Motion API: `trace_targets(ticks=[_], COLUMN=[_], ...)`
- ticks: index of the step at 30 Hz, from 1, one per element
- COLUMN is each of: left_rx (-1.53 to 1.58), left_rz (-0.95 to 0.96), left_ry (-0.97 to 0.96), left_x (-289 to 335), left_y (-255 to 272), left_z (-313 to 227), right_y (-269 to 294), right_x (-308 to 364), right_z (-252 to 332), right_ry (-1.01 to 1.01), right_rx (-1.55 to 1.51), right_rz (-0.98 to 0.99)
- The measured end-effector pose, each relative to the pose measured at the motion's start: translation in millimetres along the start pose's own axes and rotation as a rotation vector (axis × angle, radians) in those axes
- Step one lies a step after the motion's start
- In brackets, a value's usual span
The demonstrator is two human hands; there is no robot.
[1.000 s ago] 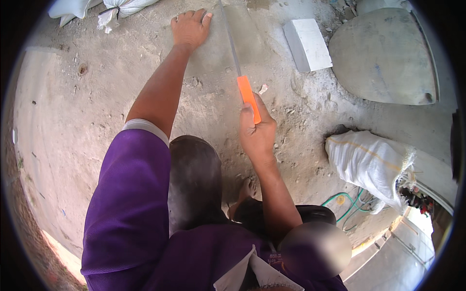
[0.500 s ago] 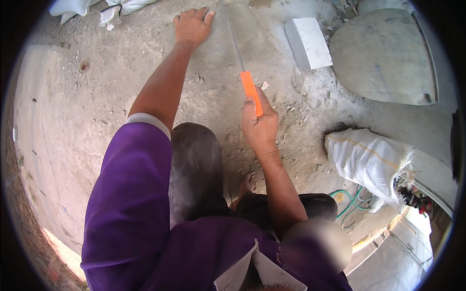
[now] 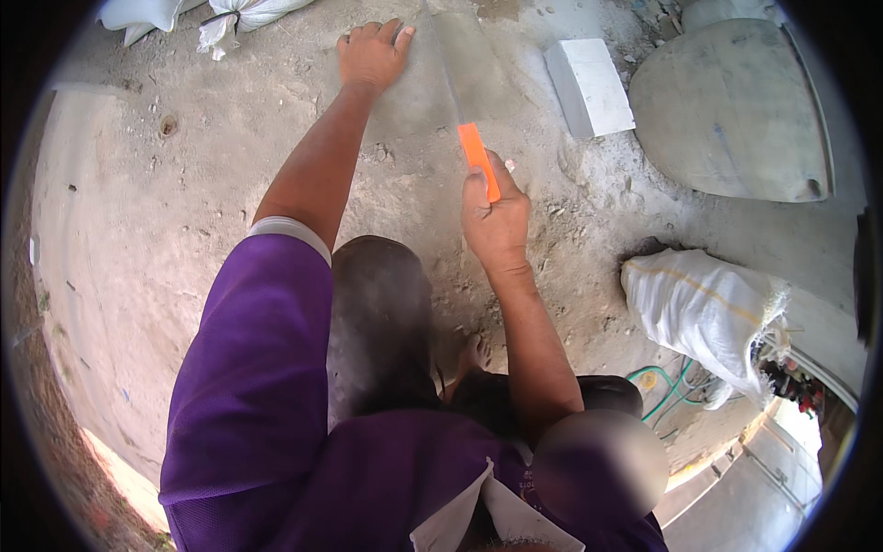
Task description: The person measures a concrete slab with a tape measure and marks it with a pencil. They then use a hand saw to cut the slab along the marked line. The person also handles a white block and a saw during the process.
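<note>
My right hand [image 3: 497, 212] is wrapped round the flat orange handle of a saw [image 3: 478, 163]. Its long thin blade, seen nearly edge-on, runs straight away from me over a flat grey slab [image 3: 409, 106] on the ground. The blade's far end reaches the top edge of the view, and how deep it sits in the slab I cannot tell. To the left of the blade, my left hand [image 3: 374, 57] lies palm down at the slab, fingers stretched out and holding nothing.
A white rectangular block [image 3: 593, 87] stands to the right, beside a large rounded grey panel [image 3: 731, 110]. Nearer on that side lie a white woven sack [image 3: 694, 299] and a green hose [image 3: 676, 391]. White sacks [image 3: 244, 14] lie at the far left. Small rubble dots the dusty ground.
My right hand has pushed the saw a short way forward, away from my body. My left hand keeps its place on the slab; the whole view has shifted slightly.
</note>
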State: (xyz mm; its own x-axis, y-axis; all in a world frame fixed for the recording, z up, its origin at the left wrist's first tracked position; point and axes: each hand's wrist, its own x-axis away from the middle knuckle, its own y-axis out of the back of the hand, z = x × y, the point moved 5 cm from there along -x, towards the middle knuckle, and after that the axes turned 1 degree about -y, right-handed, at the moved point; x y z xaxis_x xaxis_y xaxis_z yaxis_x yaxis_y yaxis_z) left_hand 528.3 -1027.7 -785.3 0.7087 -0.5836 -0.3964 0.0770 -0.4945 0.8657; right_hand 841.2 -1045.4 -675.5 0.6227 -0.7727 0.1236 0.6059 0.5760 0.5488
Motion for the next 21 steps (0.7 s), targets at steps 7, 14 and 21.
trace_targets(ticks=[7,14,21], left_rx=[-0.012,-0.016,0.020], left_rz=[-0.019,-0.049,-0.030], left_ry=[-0.016,-0.030,-0.007], left_x=[4.6,3.3,4.3], left_y=[-4.9,-4.2,-4.3], left_z=[-1.7,-1.3,0.7], right_y=[32.8,-4.8,29.2], right_x=[107.7,1.2,103.5], right_z=[-26.7,-12.1,-42.9], right_ry=[0.220,0.005,0.224], right_rx=[0.004,-0.026,-0.016], right_rz=[-0.123,-0.030,-0.148])
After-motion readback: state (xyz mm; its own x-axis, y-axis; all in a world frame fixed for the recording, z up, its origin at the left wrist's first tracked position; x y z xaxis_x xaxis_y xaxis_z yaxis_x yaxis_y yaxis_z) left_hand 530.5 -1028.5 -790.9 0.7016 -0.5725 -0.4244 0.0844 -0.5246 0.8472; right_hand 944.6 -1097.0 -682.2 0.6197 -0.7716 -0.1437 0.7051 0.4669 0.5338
